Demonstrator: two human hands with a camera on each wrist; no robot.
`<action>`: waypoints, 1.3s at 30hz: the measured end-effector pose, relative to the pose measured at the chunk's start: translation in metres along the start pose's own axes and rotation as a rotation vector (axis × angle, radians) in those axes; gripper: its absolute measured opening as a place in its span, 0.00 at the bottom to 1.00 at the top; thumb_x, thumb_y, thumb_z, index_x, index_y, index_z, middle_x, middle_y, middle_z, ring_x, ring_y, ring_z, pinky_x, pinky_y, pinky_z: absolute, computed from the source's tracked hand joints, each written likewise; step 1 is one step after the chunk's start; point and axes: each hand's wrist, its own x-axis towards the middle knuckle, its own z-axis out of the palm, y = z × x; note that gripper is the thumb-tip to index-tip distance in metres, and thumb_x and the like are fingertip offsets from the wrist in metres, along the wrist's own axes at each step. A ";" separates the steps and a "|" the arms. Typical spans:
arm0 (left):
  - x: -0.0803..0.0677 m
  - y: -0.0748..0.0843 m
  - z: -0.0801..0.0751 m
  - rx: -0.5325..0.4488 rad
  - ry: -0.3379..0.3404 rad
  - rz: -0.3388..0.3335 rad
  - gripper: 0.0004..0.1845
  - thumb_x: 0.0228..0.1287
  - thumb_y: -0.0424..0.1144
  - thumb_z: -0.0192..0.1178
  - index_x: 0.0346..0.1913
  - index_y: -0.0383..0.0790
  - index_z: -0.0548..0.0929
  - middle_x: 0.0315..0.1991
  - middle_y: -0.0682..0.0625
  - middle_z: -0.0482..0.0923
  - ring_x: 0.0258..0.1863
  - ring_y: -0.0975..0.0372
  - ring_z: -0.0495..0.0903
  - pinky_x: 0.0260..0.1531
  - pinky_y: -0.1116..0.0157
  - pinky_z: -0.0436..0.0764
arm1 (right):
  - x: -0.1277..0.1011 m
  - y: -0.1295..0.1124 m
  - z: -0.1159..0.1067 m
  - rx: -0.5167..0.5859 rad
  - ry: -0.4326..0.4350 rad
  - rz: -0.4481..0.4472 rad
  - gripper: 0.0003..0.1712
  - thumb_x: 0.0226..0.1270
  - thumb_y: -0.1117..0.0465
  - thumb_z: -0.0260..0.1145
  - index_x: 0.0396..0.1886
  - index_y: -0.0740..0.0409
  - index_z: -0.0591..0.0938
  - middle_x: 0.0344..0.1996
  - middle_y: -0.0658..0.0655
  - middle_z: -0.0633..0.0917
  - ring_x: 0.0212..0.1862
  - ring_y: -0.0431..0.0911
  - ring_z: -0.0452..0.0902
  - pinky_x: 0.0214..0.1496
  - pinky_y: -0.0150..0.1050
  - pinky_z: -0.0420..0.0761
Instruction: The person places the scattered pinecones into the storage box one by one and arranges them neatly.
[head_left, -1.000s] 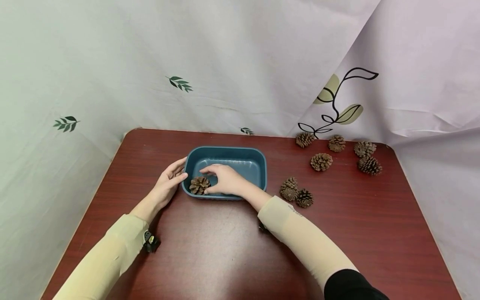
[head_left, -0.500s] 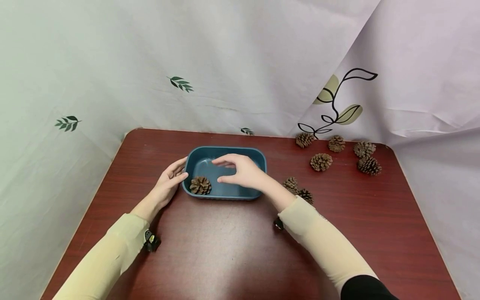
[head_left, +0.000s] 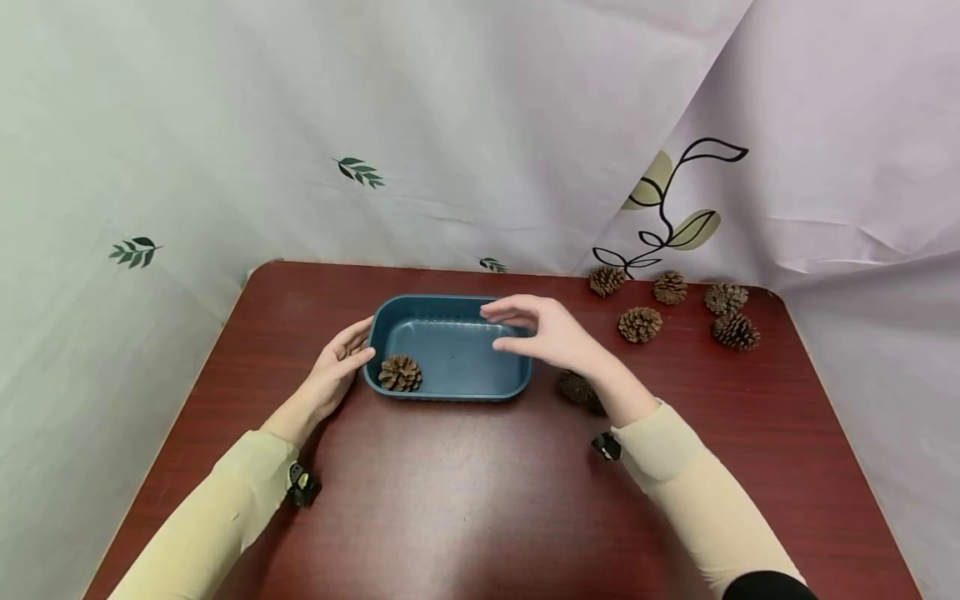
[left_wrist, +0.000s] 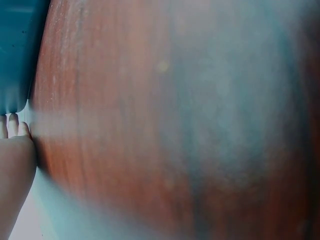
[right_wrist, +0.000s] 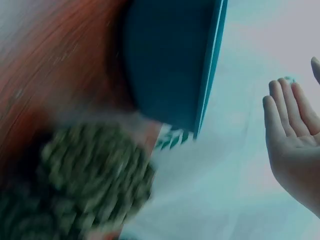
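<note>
Hands (head_left: 551, 335) beside tray (head_left: 450, 392), pinecones (head_left: 640, 324) around

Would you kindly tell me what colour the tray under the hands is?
The tray is dark teal blue, clearest in the head view.

We see a teal rectangular tray (head_left: 450, 350) with rounded corners standing flat on the table. 1 brown pine cone (head_left: 400, 372), scales spread open, lies in its near left corner. Another pine cone (head_left: 576, 387) lies just right of the tray.
</note>
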 end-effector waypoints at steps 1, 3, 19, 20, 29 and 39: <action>0.000 0.000 0.000 0.003 0.000 -0.005 0.31 0.82 0.27 0.52 0.83 0.38 0.61 0.67 0.68 0.74 0.68 0.76 0.74 0.64 0.78 0.74 | -0.003 0.001 -0.004 0.008 0.010 0.008 0.27 0.67 0.72 0.75 0.66 0.66 0.83 0.64 0.67 0.85 0.67 0.61 0.81 0.74 0.53 0.77; 0.000 0.000 0.000 0.005 -0.001 -0.010 0.32 0.82 0.28 0.52 0.84 0.38 0.60 0.67 0.69 0.74 0.68 0.77 0.74 0.64 0.78 0.74 | -0.009 0.005 -0.012 0.013 0.024 0.023 0.27 0.67 0.73 0.74 0.66 0.67 0.82 0.63 0.69 0.85 0.67 0.61 0.81 0.74 0.54 0.77; -0.002 -0.001 0.000 -0.004 0.016 -0.007 0.30 0.81 0.28 0.53 0.81 0.41 0.64 0.66 0.69 0.76 0.66 0.76 0.75 0.63 0.78 0.74 | -0.054 0.052 -0.062 0.051 0.091 0.151 0.27 0.69 0.76 0.70 0.67 0.73 0.79 0.64 0.77 0.81 0.56 0.30 0.84 0.59 0.31 0.85; -0.002 0.000 0.001 -0.004 0.017 -0.007 0.30 0.81 0.28 0.54 0.82 0.40 0.63 0.66 0.69 0.76 0.66 0.76 0.74 0.63 0.78 0.74 | -0.056 0.055 -0.064 0.067 0.093 0.156 0.27 0.69 0.76 0.70 0.67 0.74 0.79 0.63 0.75 0.82 0.55 0.27 0.84 0.58 0.29 0.85; -0.002 0.001 0.002 -0.018 0.020 0.006 0.29 0.81 0.26 0.52 0.80 0.42 0.66 0.65 0.68 0.77 0.66 0.75 0.75 0.63 0.78 0.74 | -0.077 0.081 -0.073 0.102 0.085 0.209 0.28 0.69 0.76 0.70 0.68 0.77 0.77 0.61 0.64 0.87 0.58 0.34 0.86 0.57 0.27 0.84; 0.000 0.000 0.001 -0.008 0.018 -0.014 0.32 0.81 0.27 0.53 0.83 0.35 0.59 0.66 0.69 0.75 0.66 0.76 0.75 0.64 0.78 0.74 | -0.091 0.103 -0.078 0.109 0.032 0.260 0.30 0.70 0.74 0.70 0.70 0.78 0.74 0.68 0.81 0.76 0.59 0.32 0.84 0.57 0.26 0.83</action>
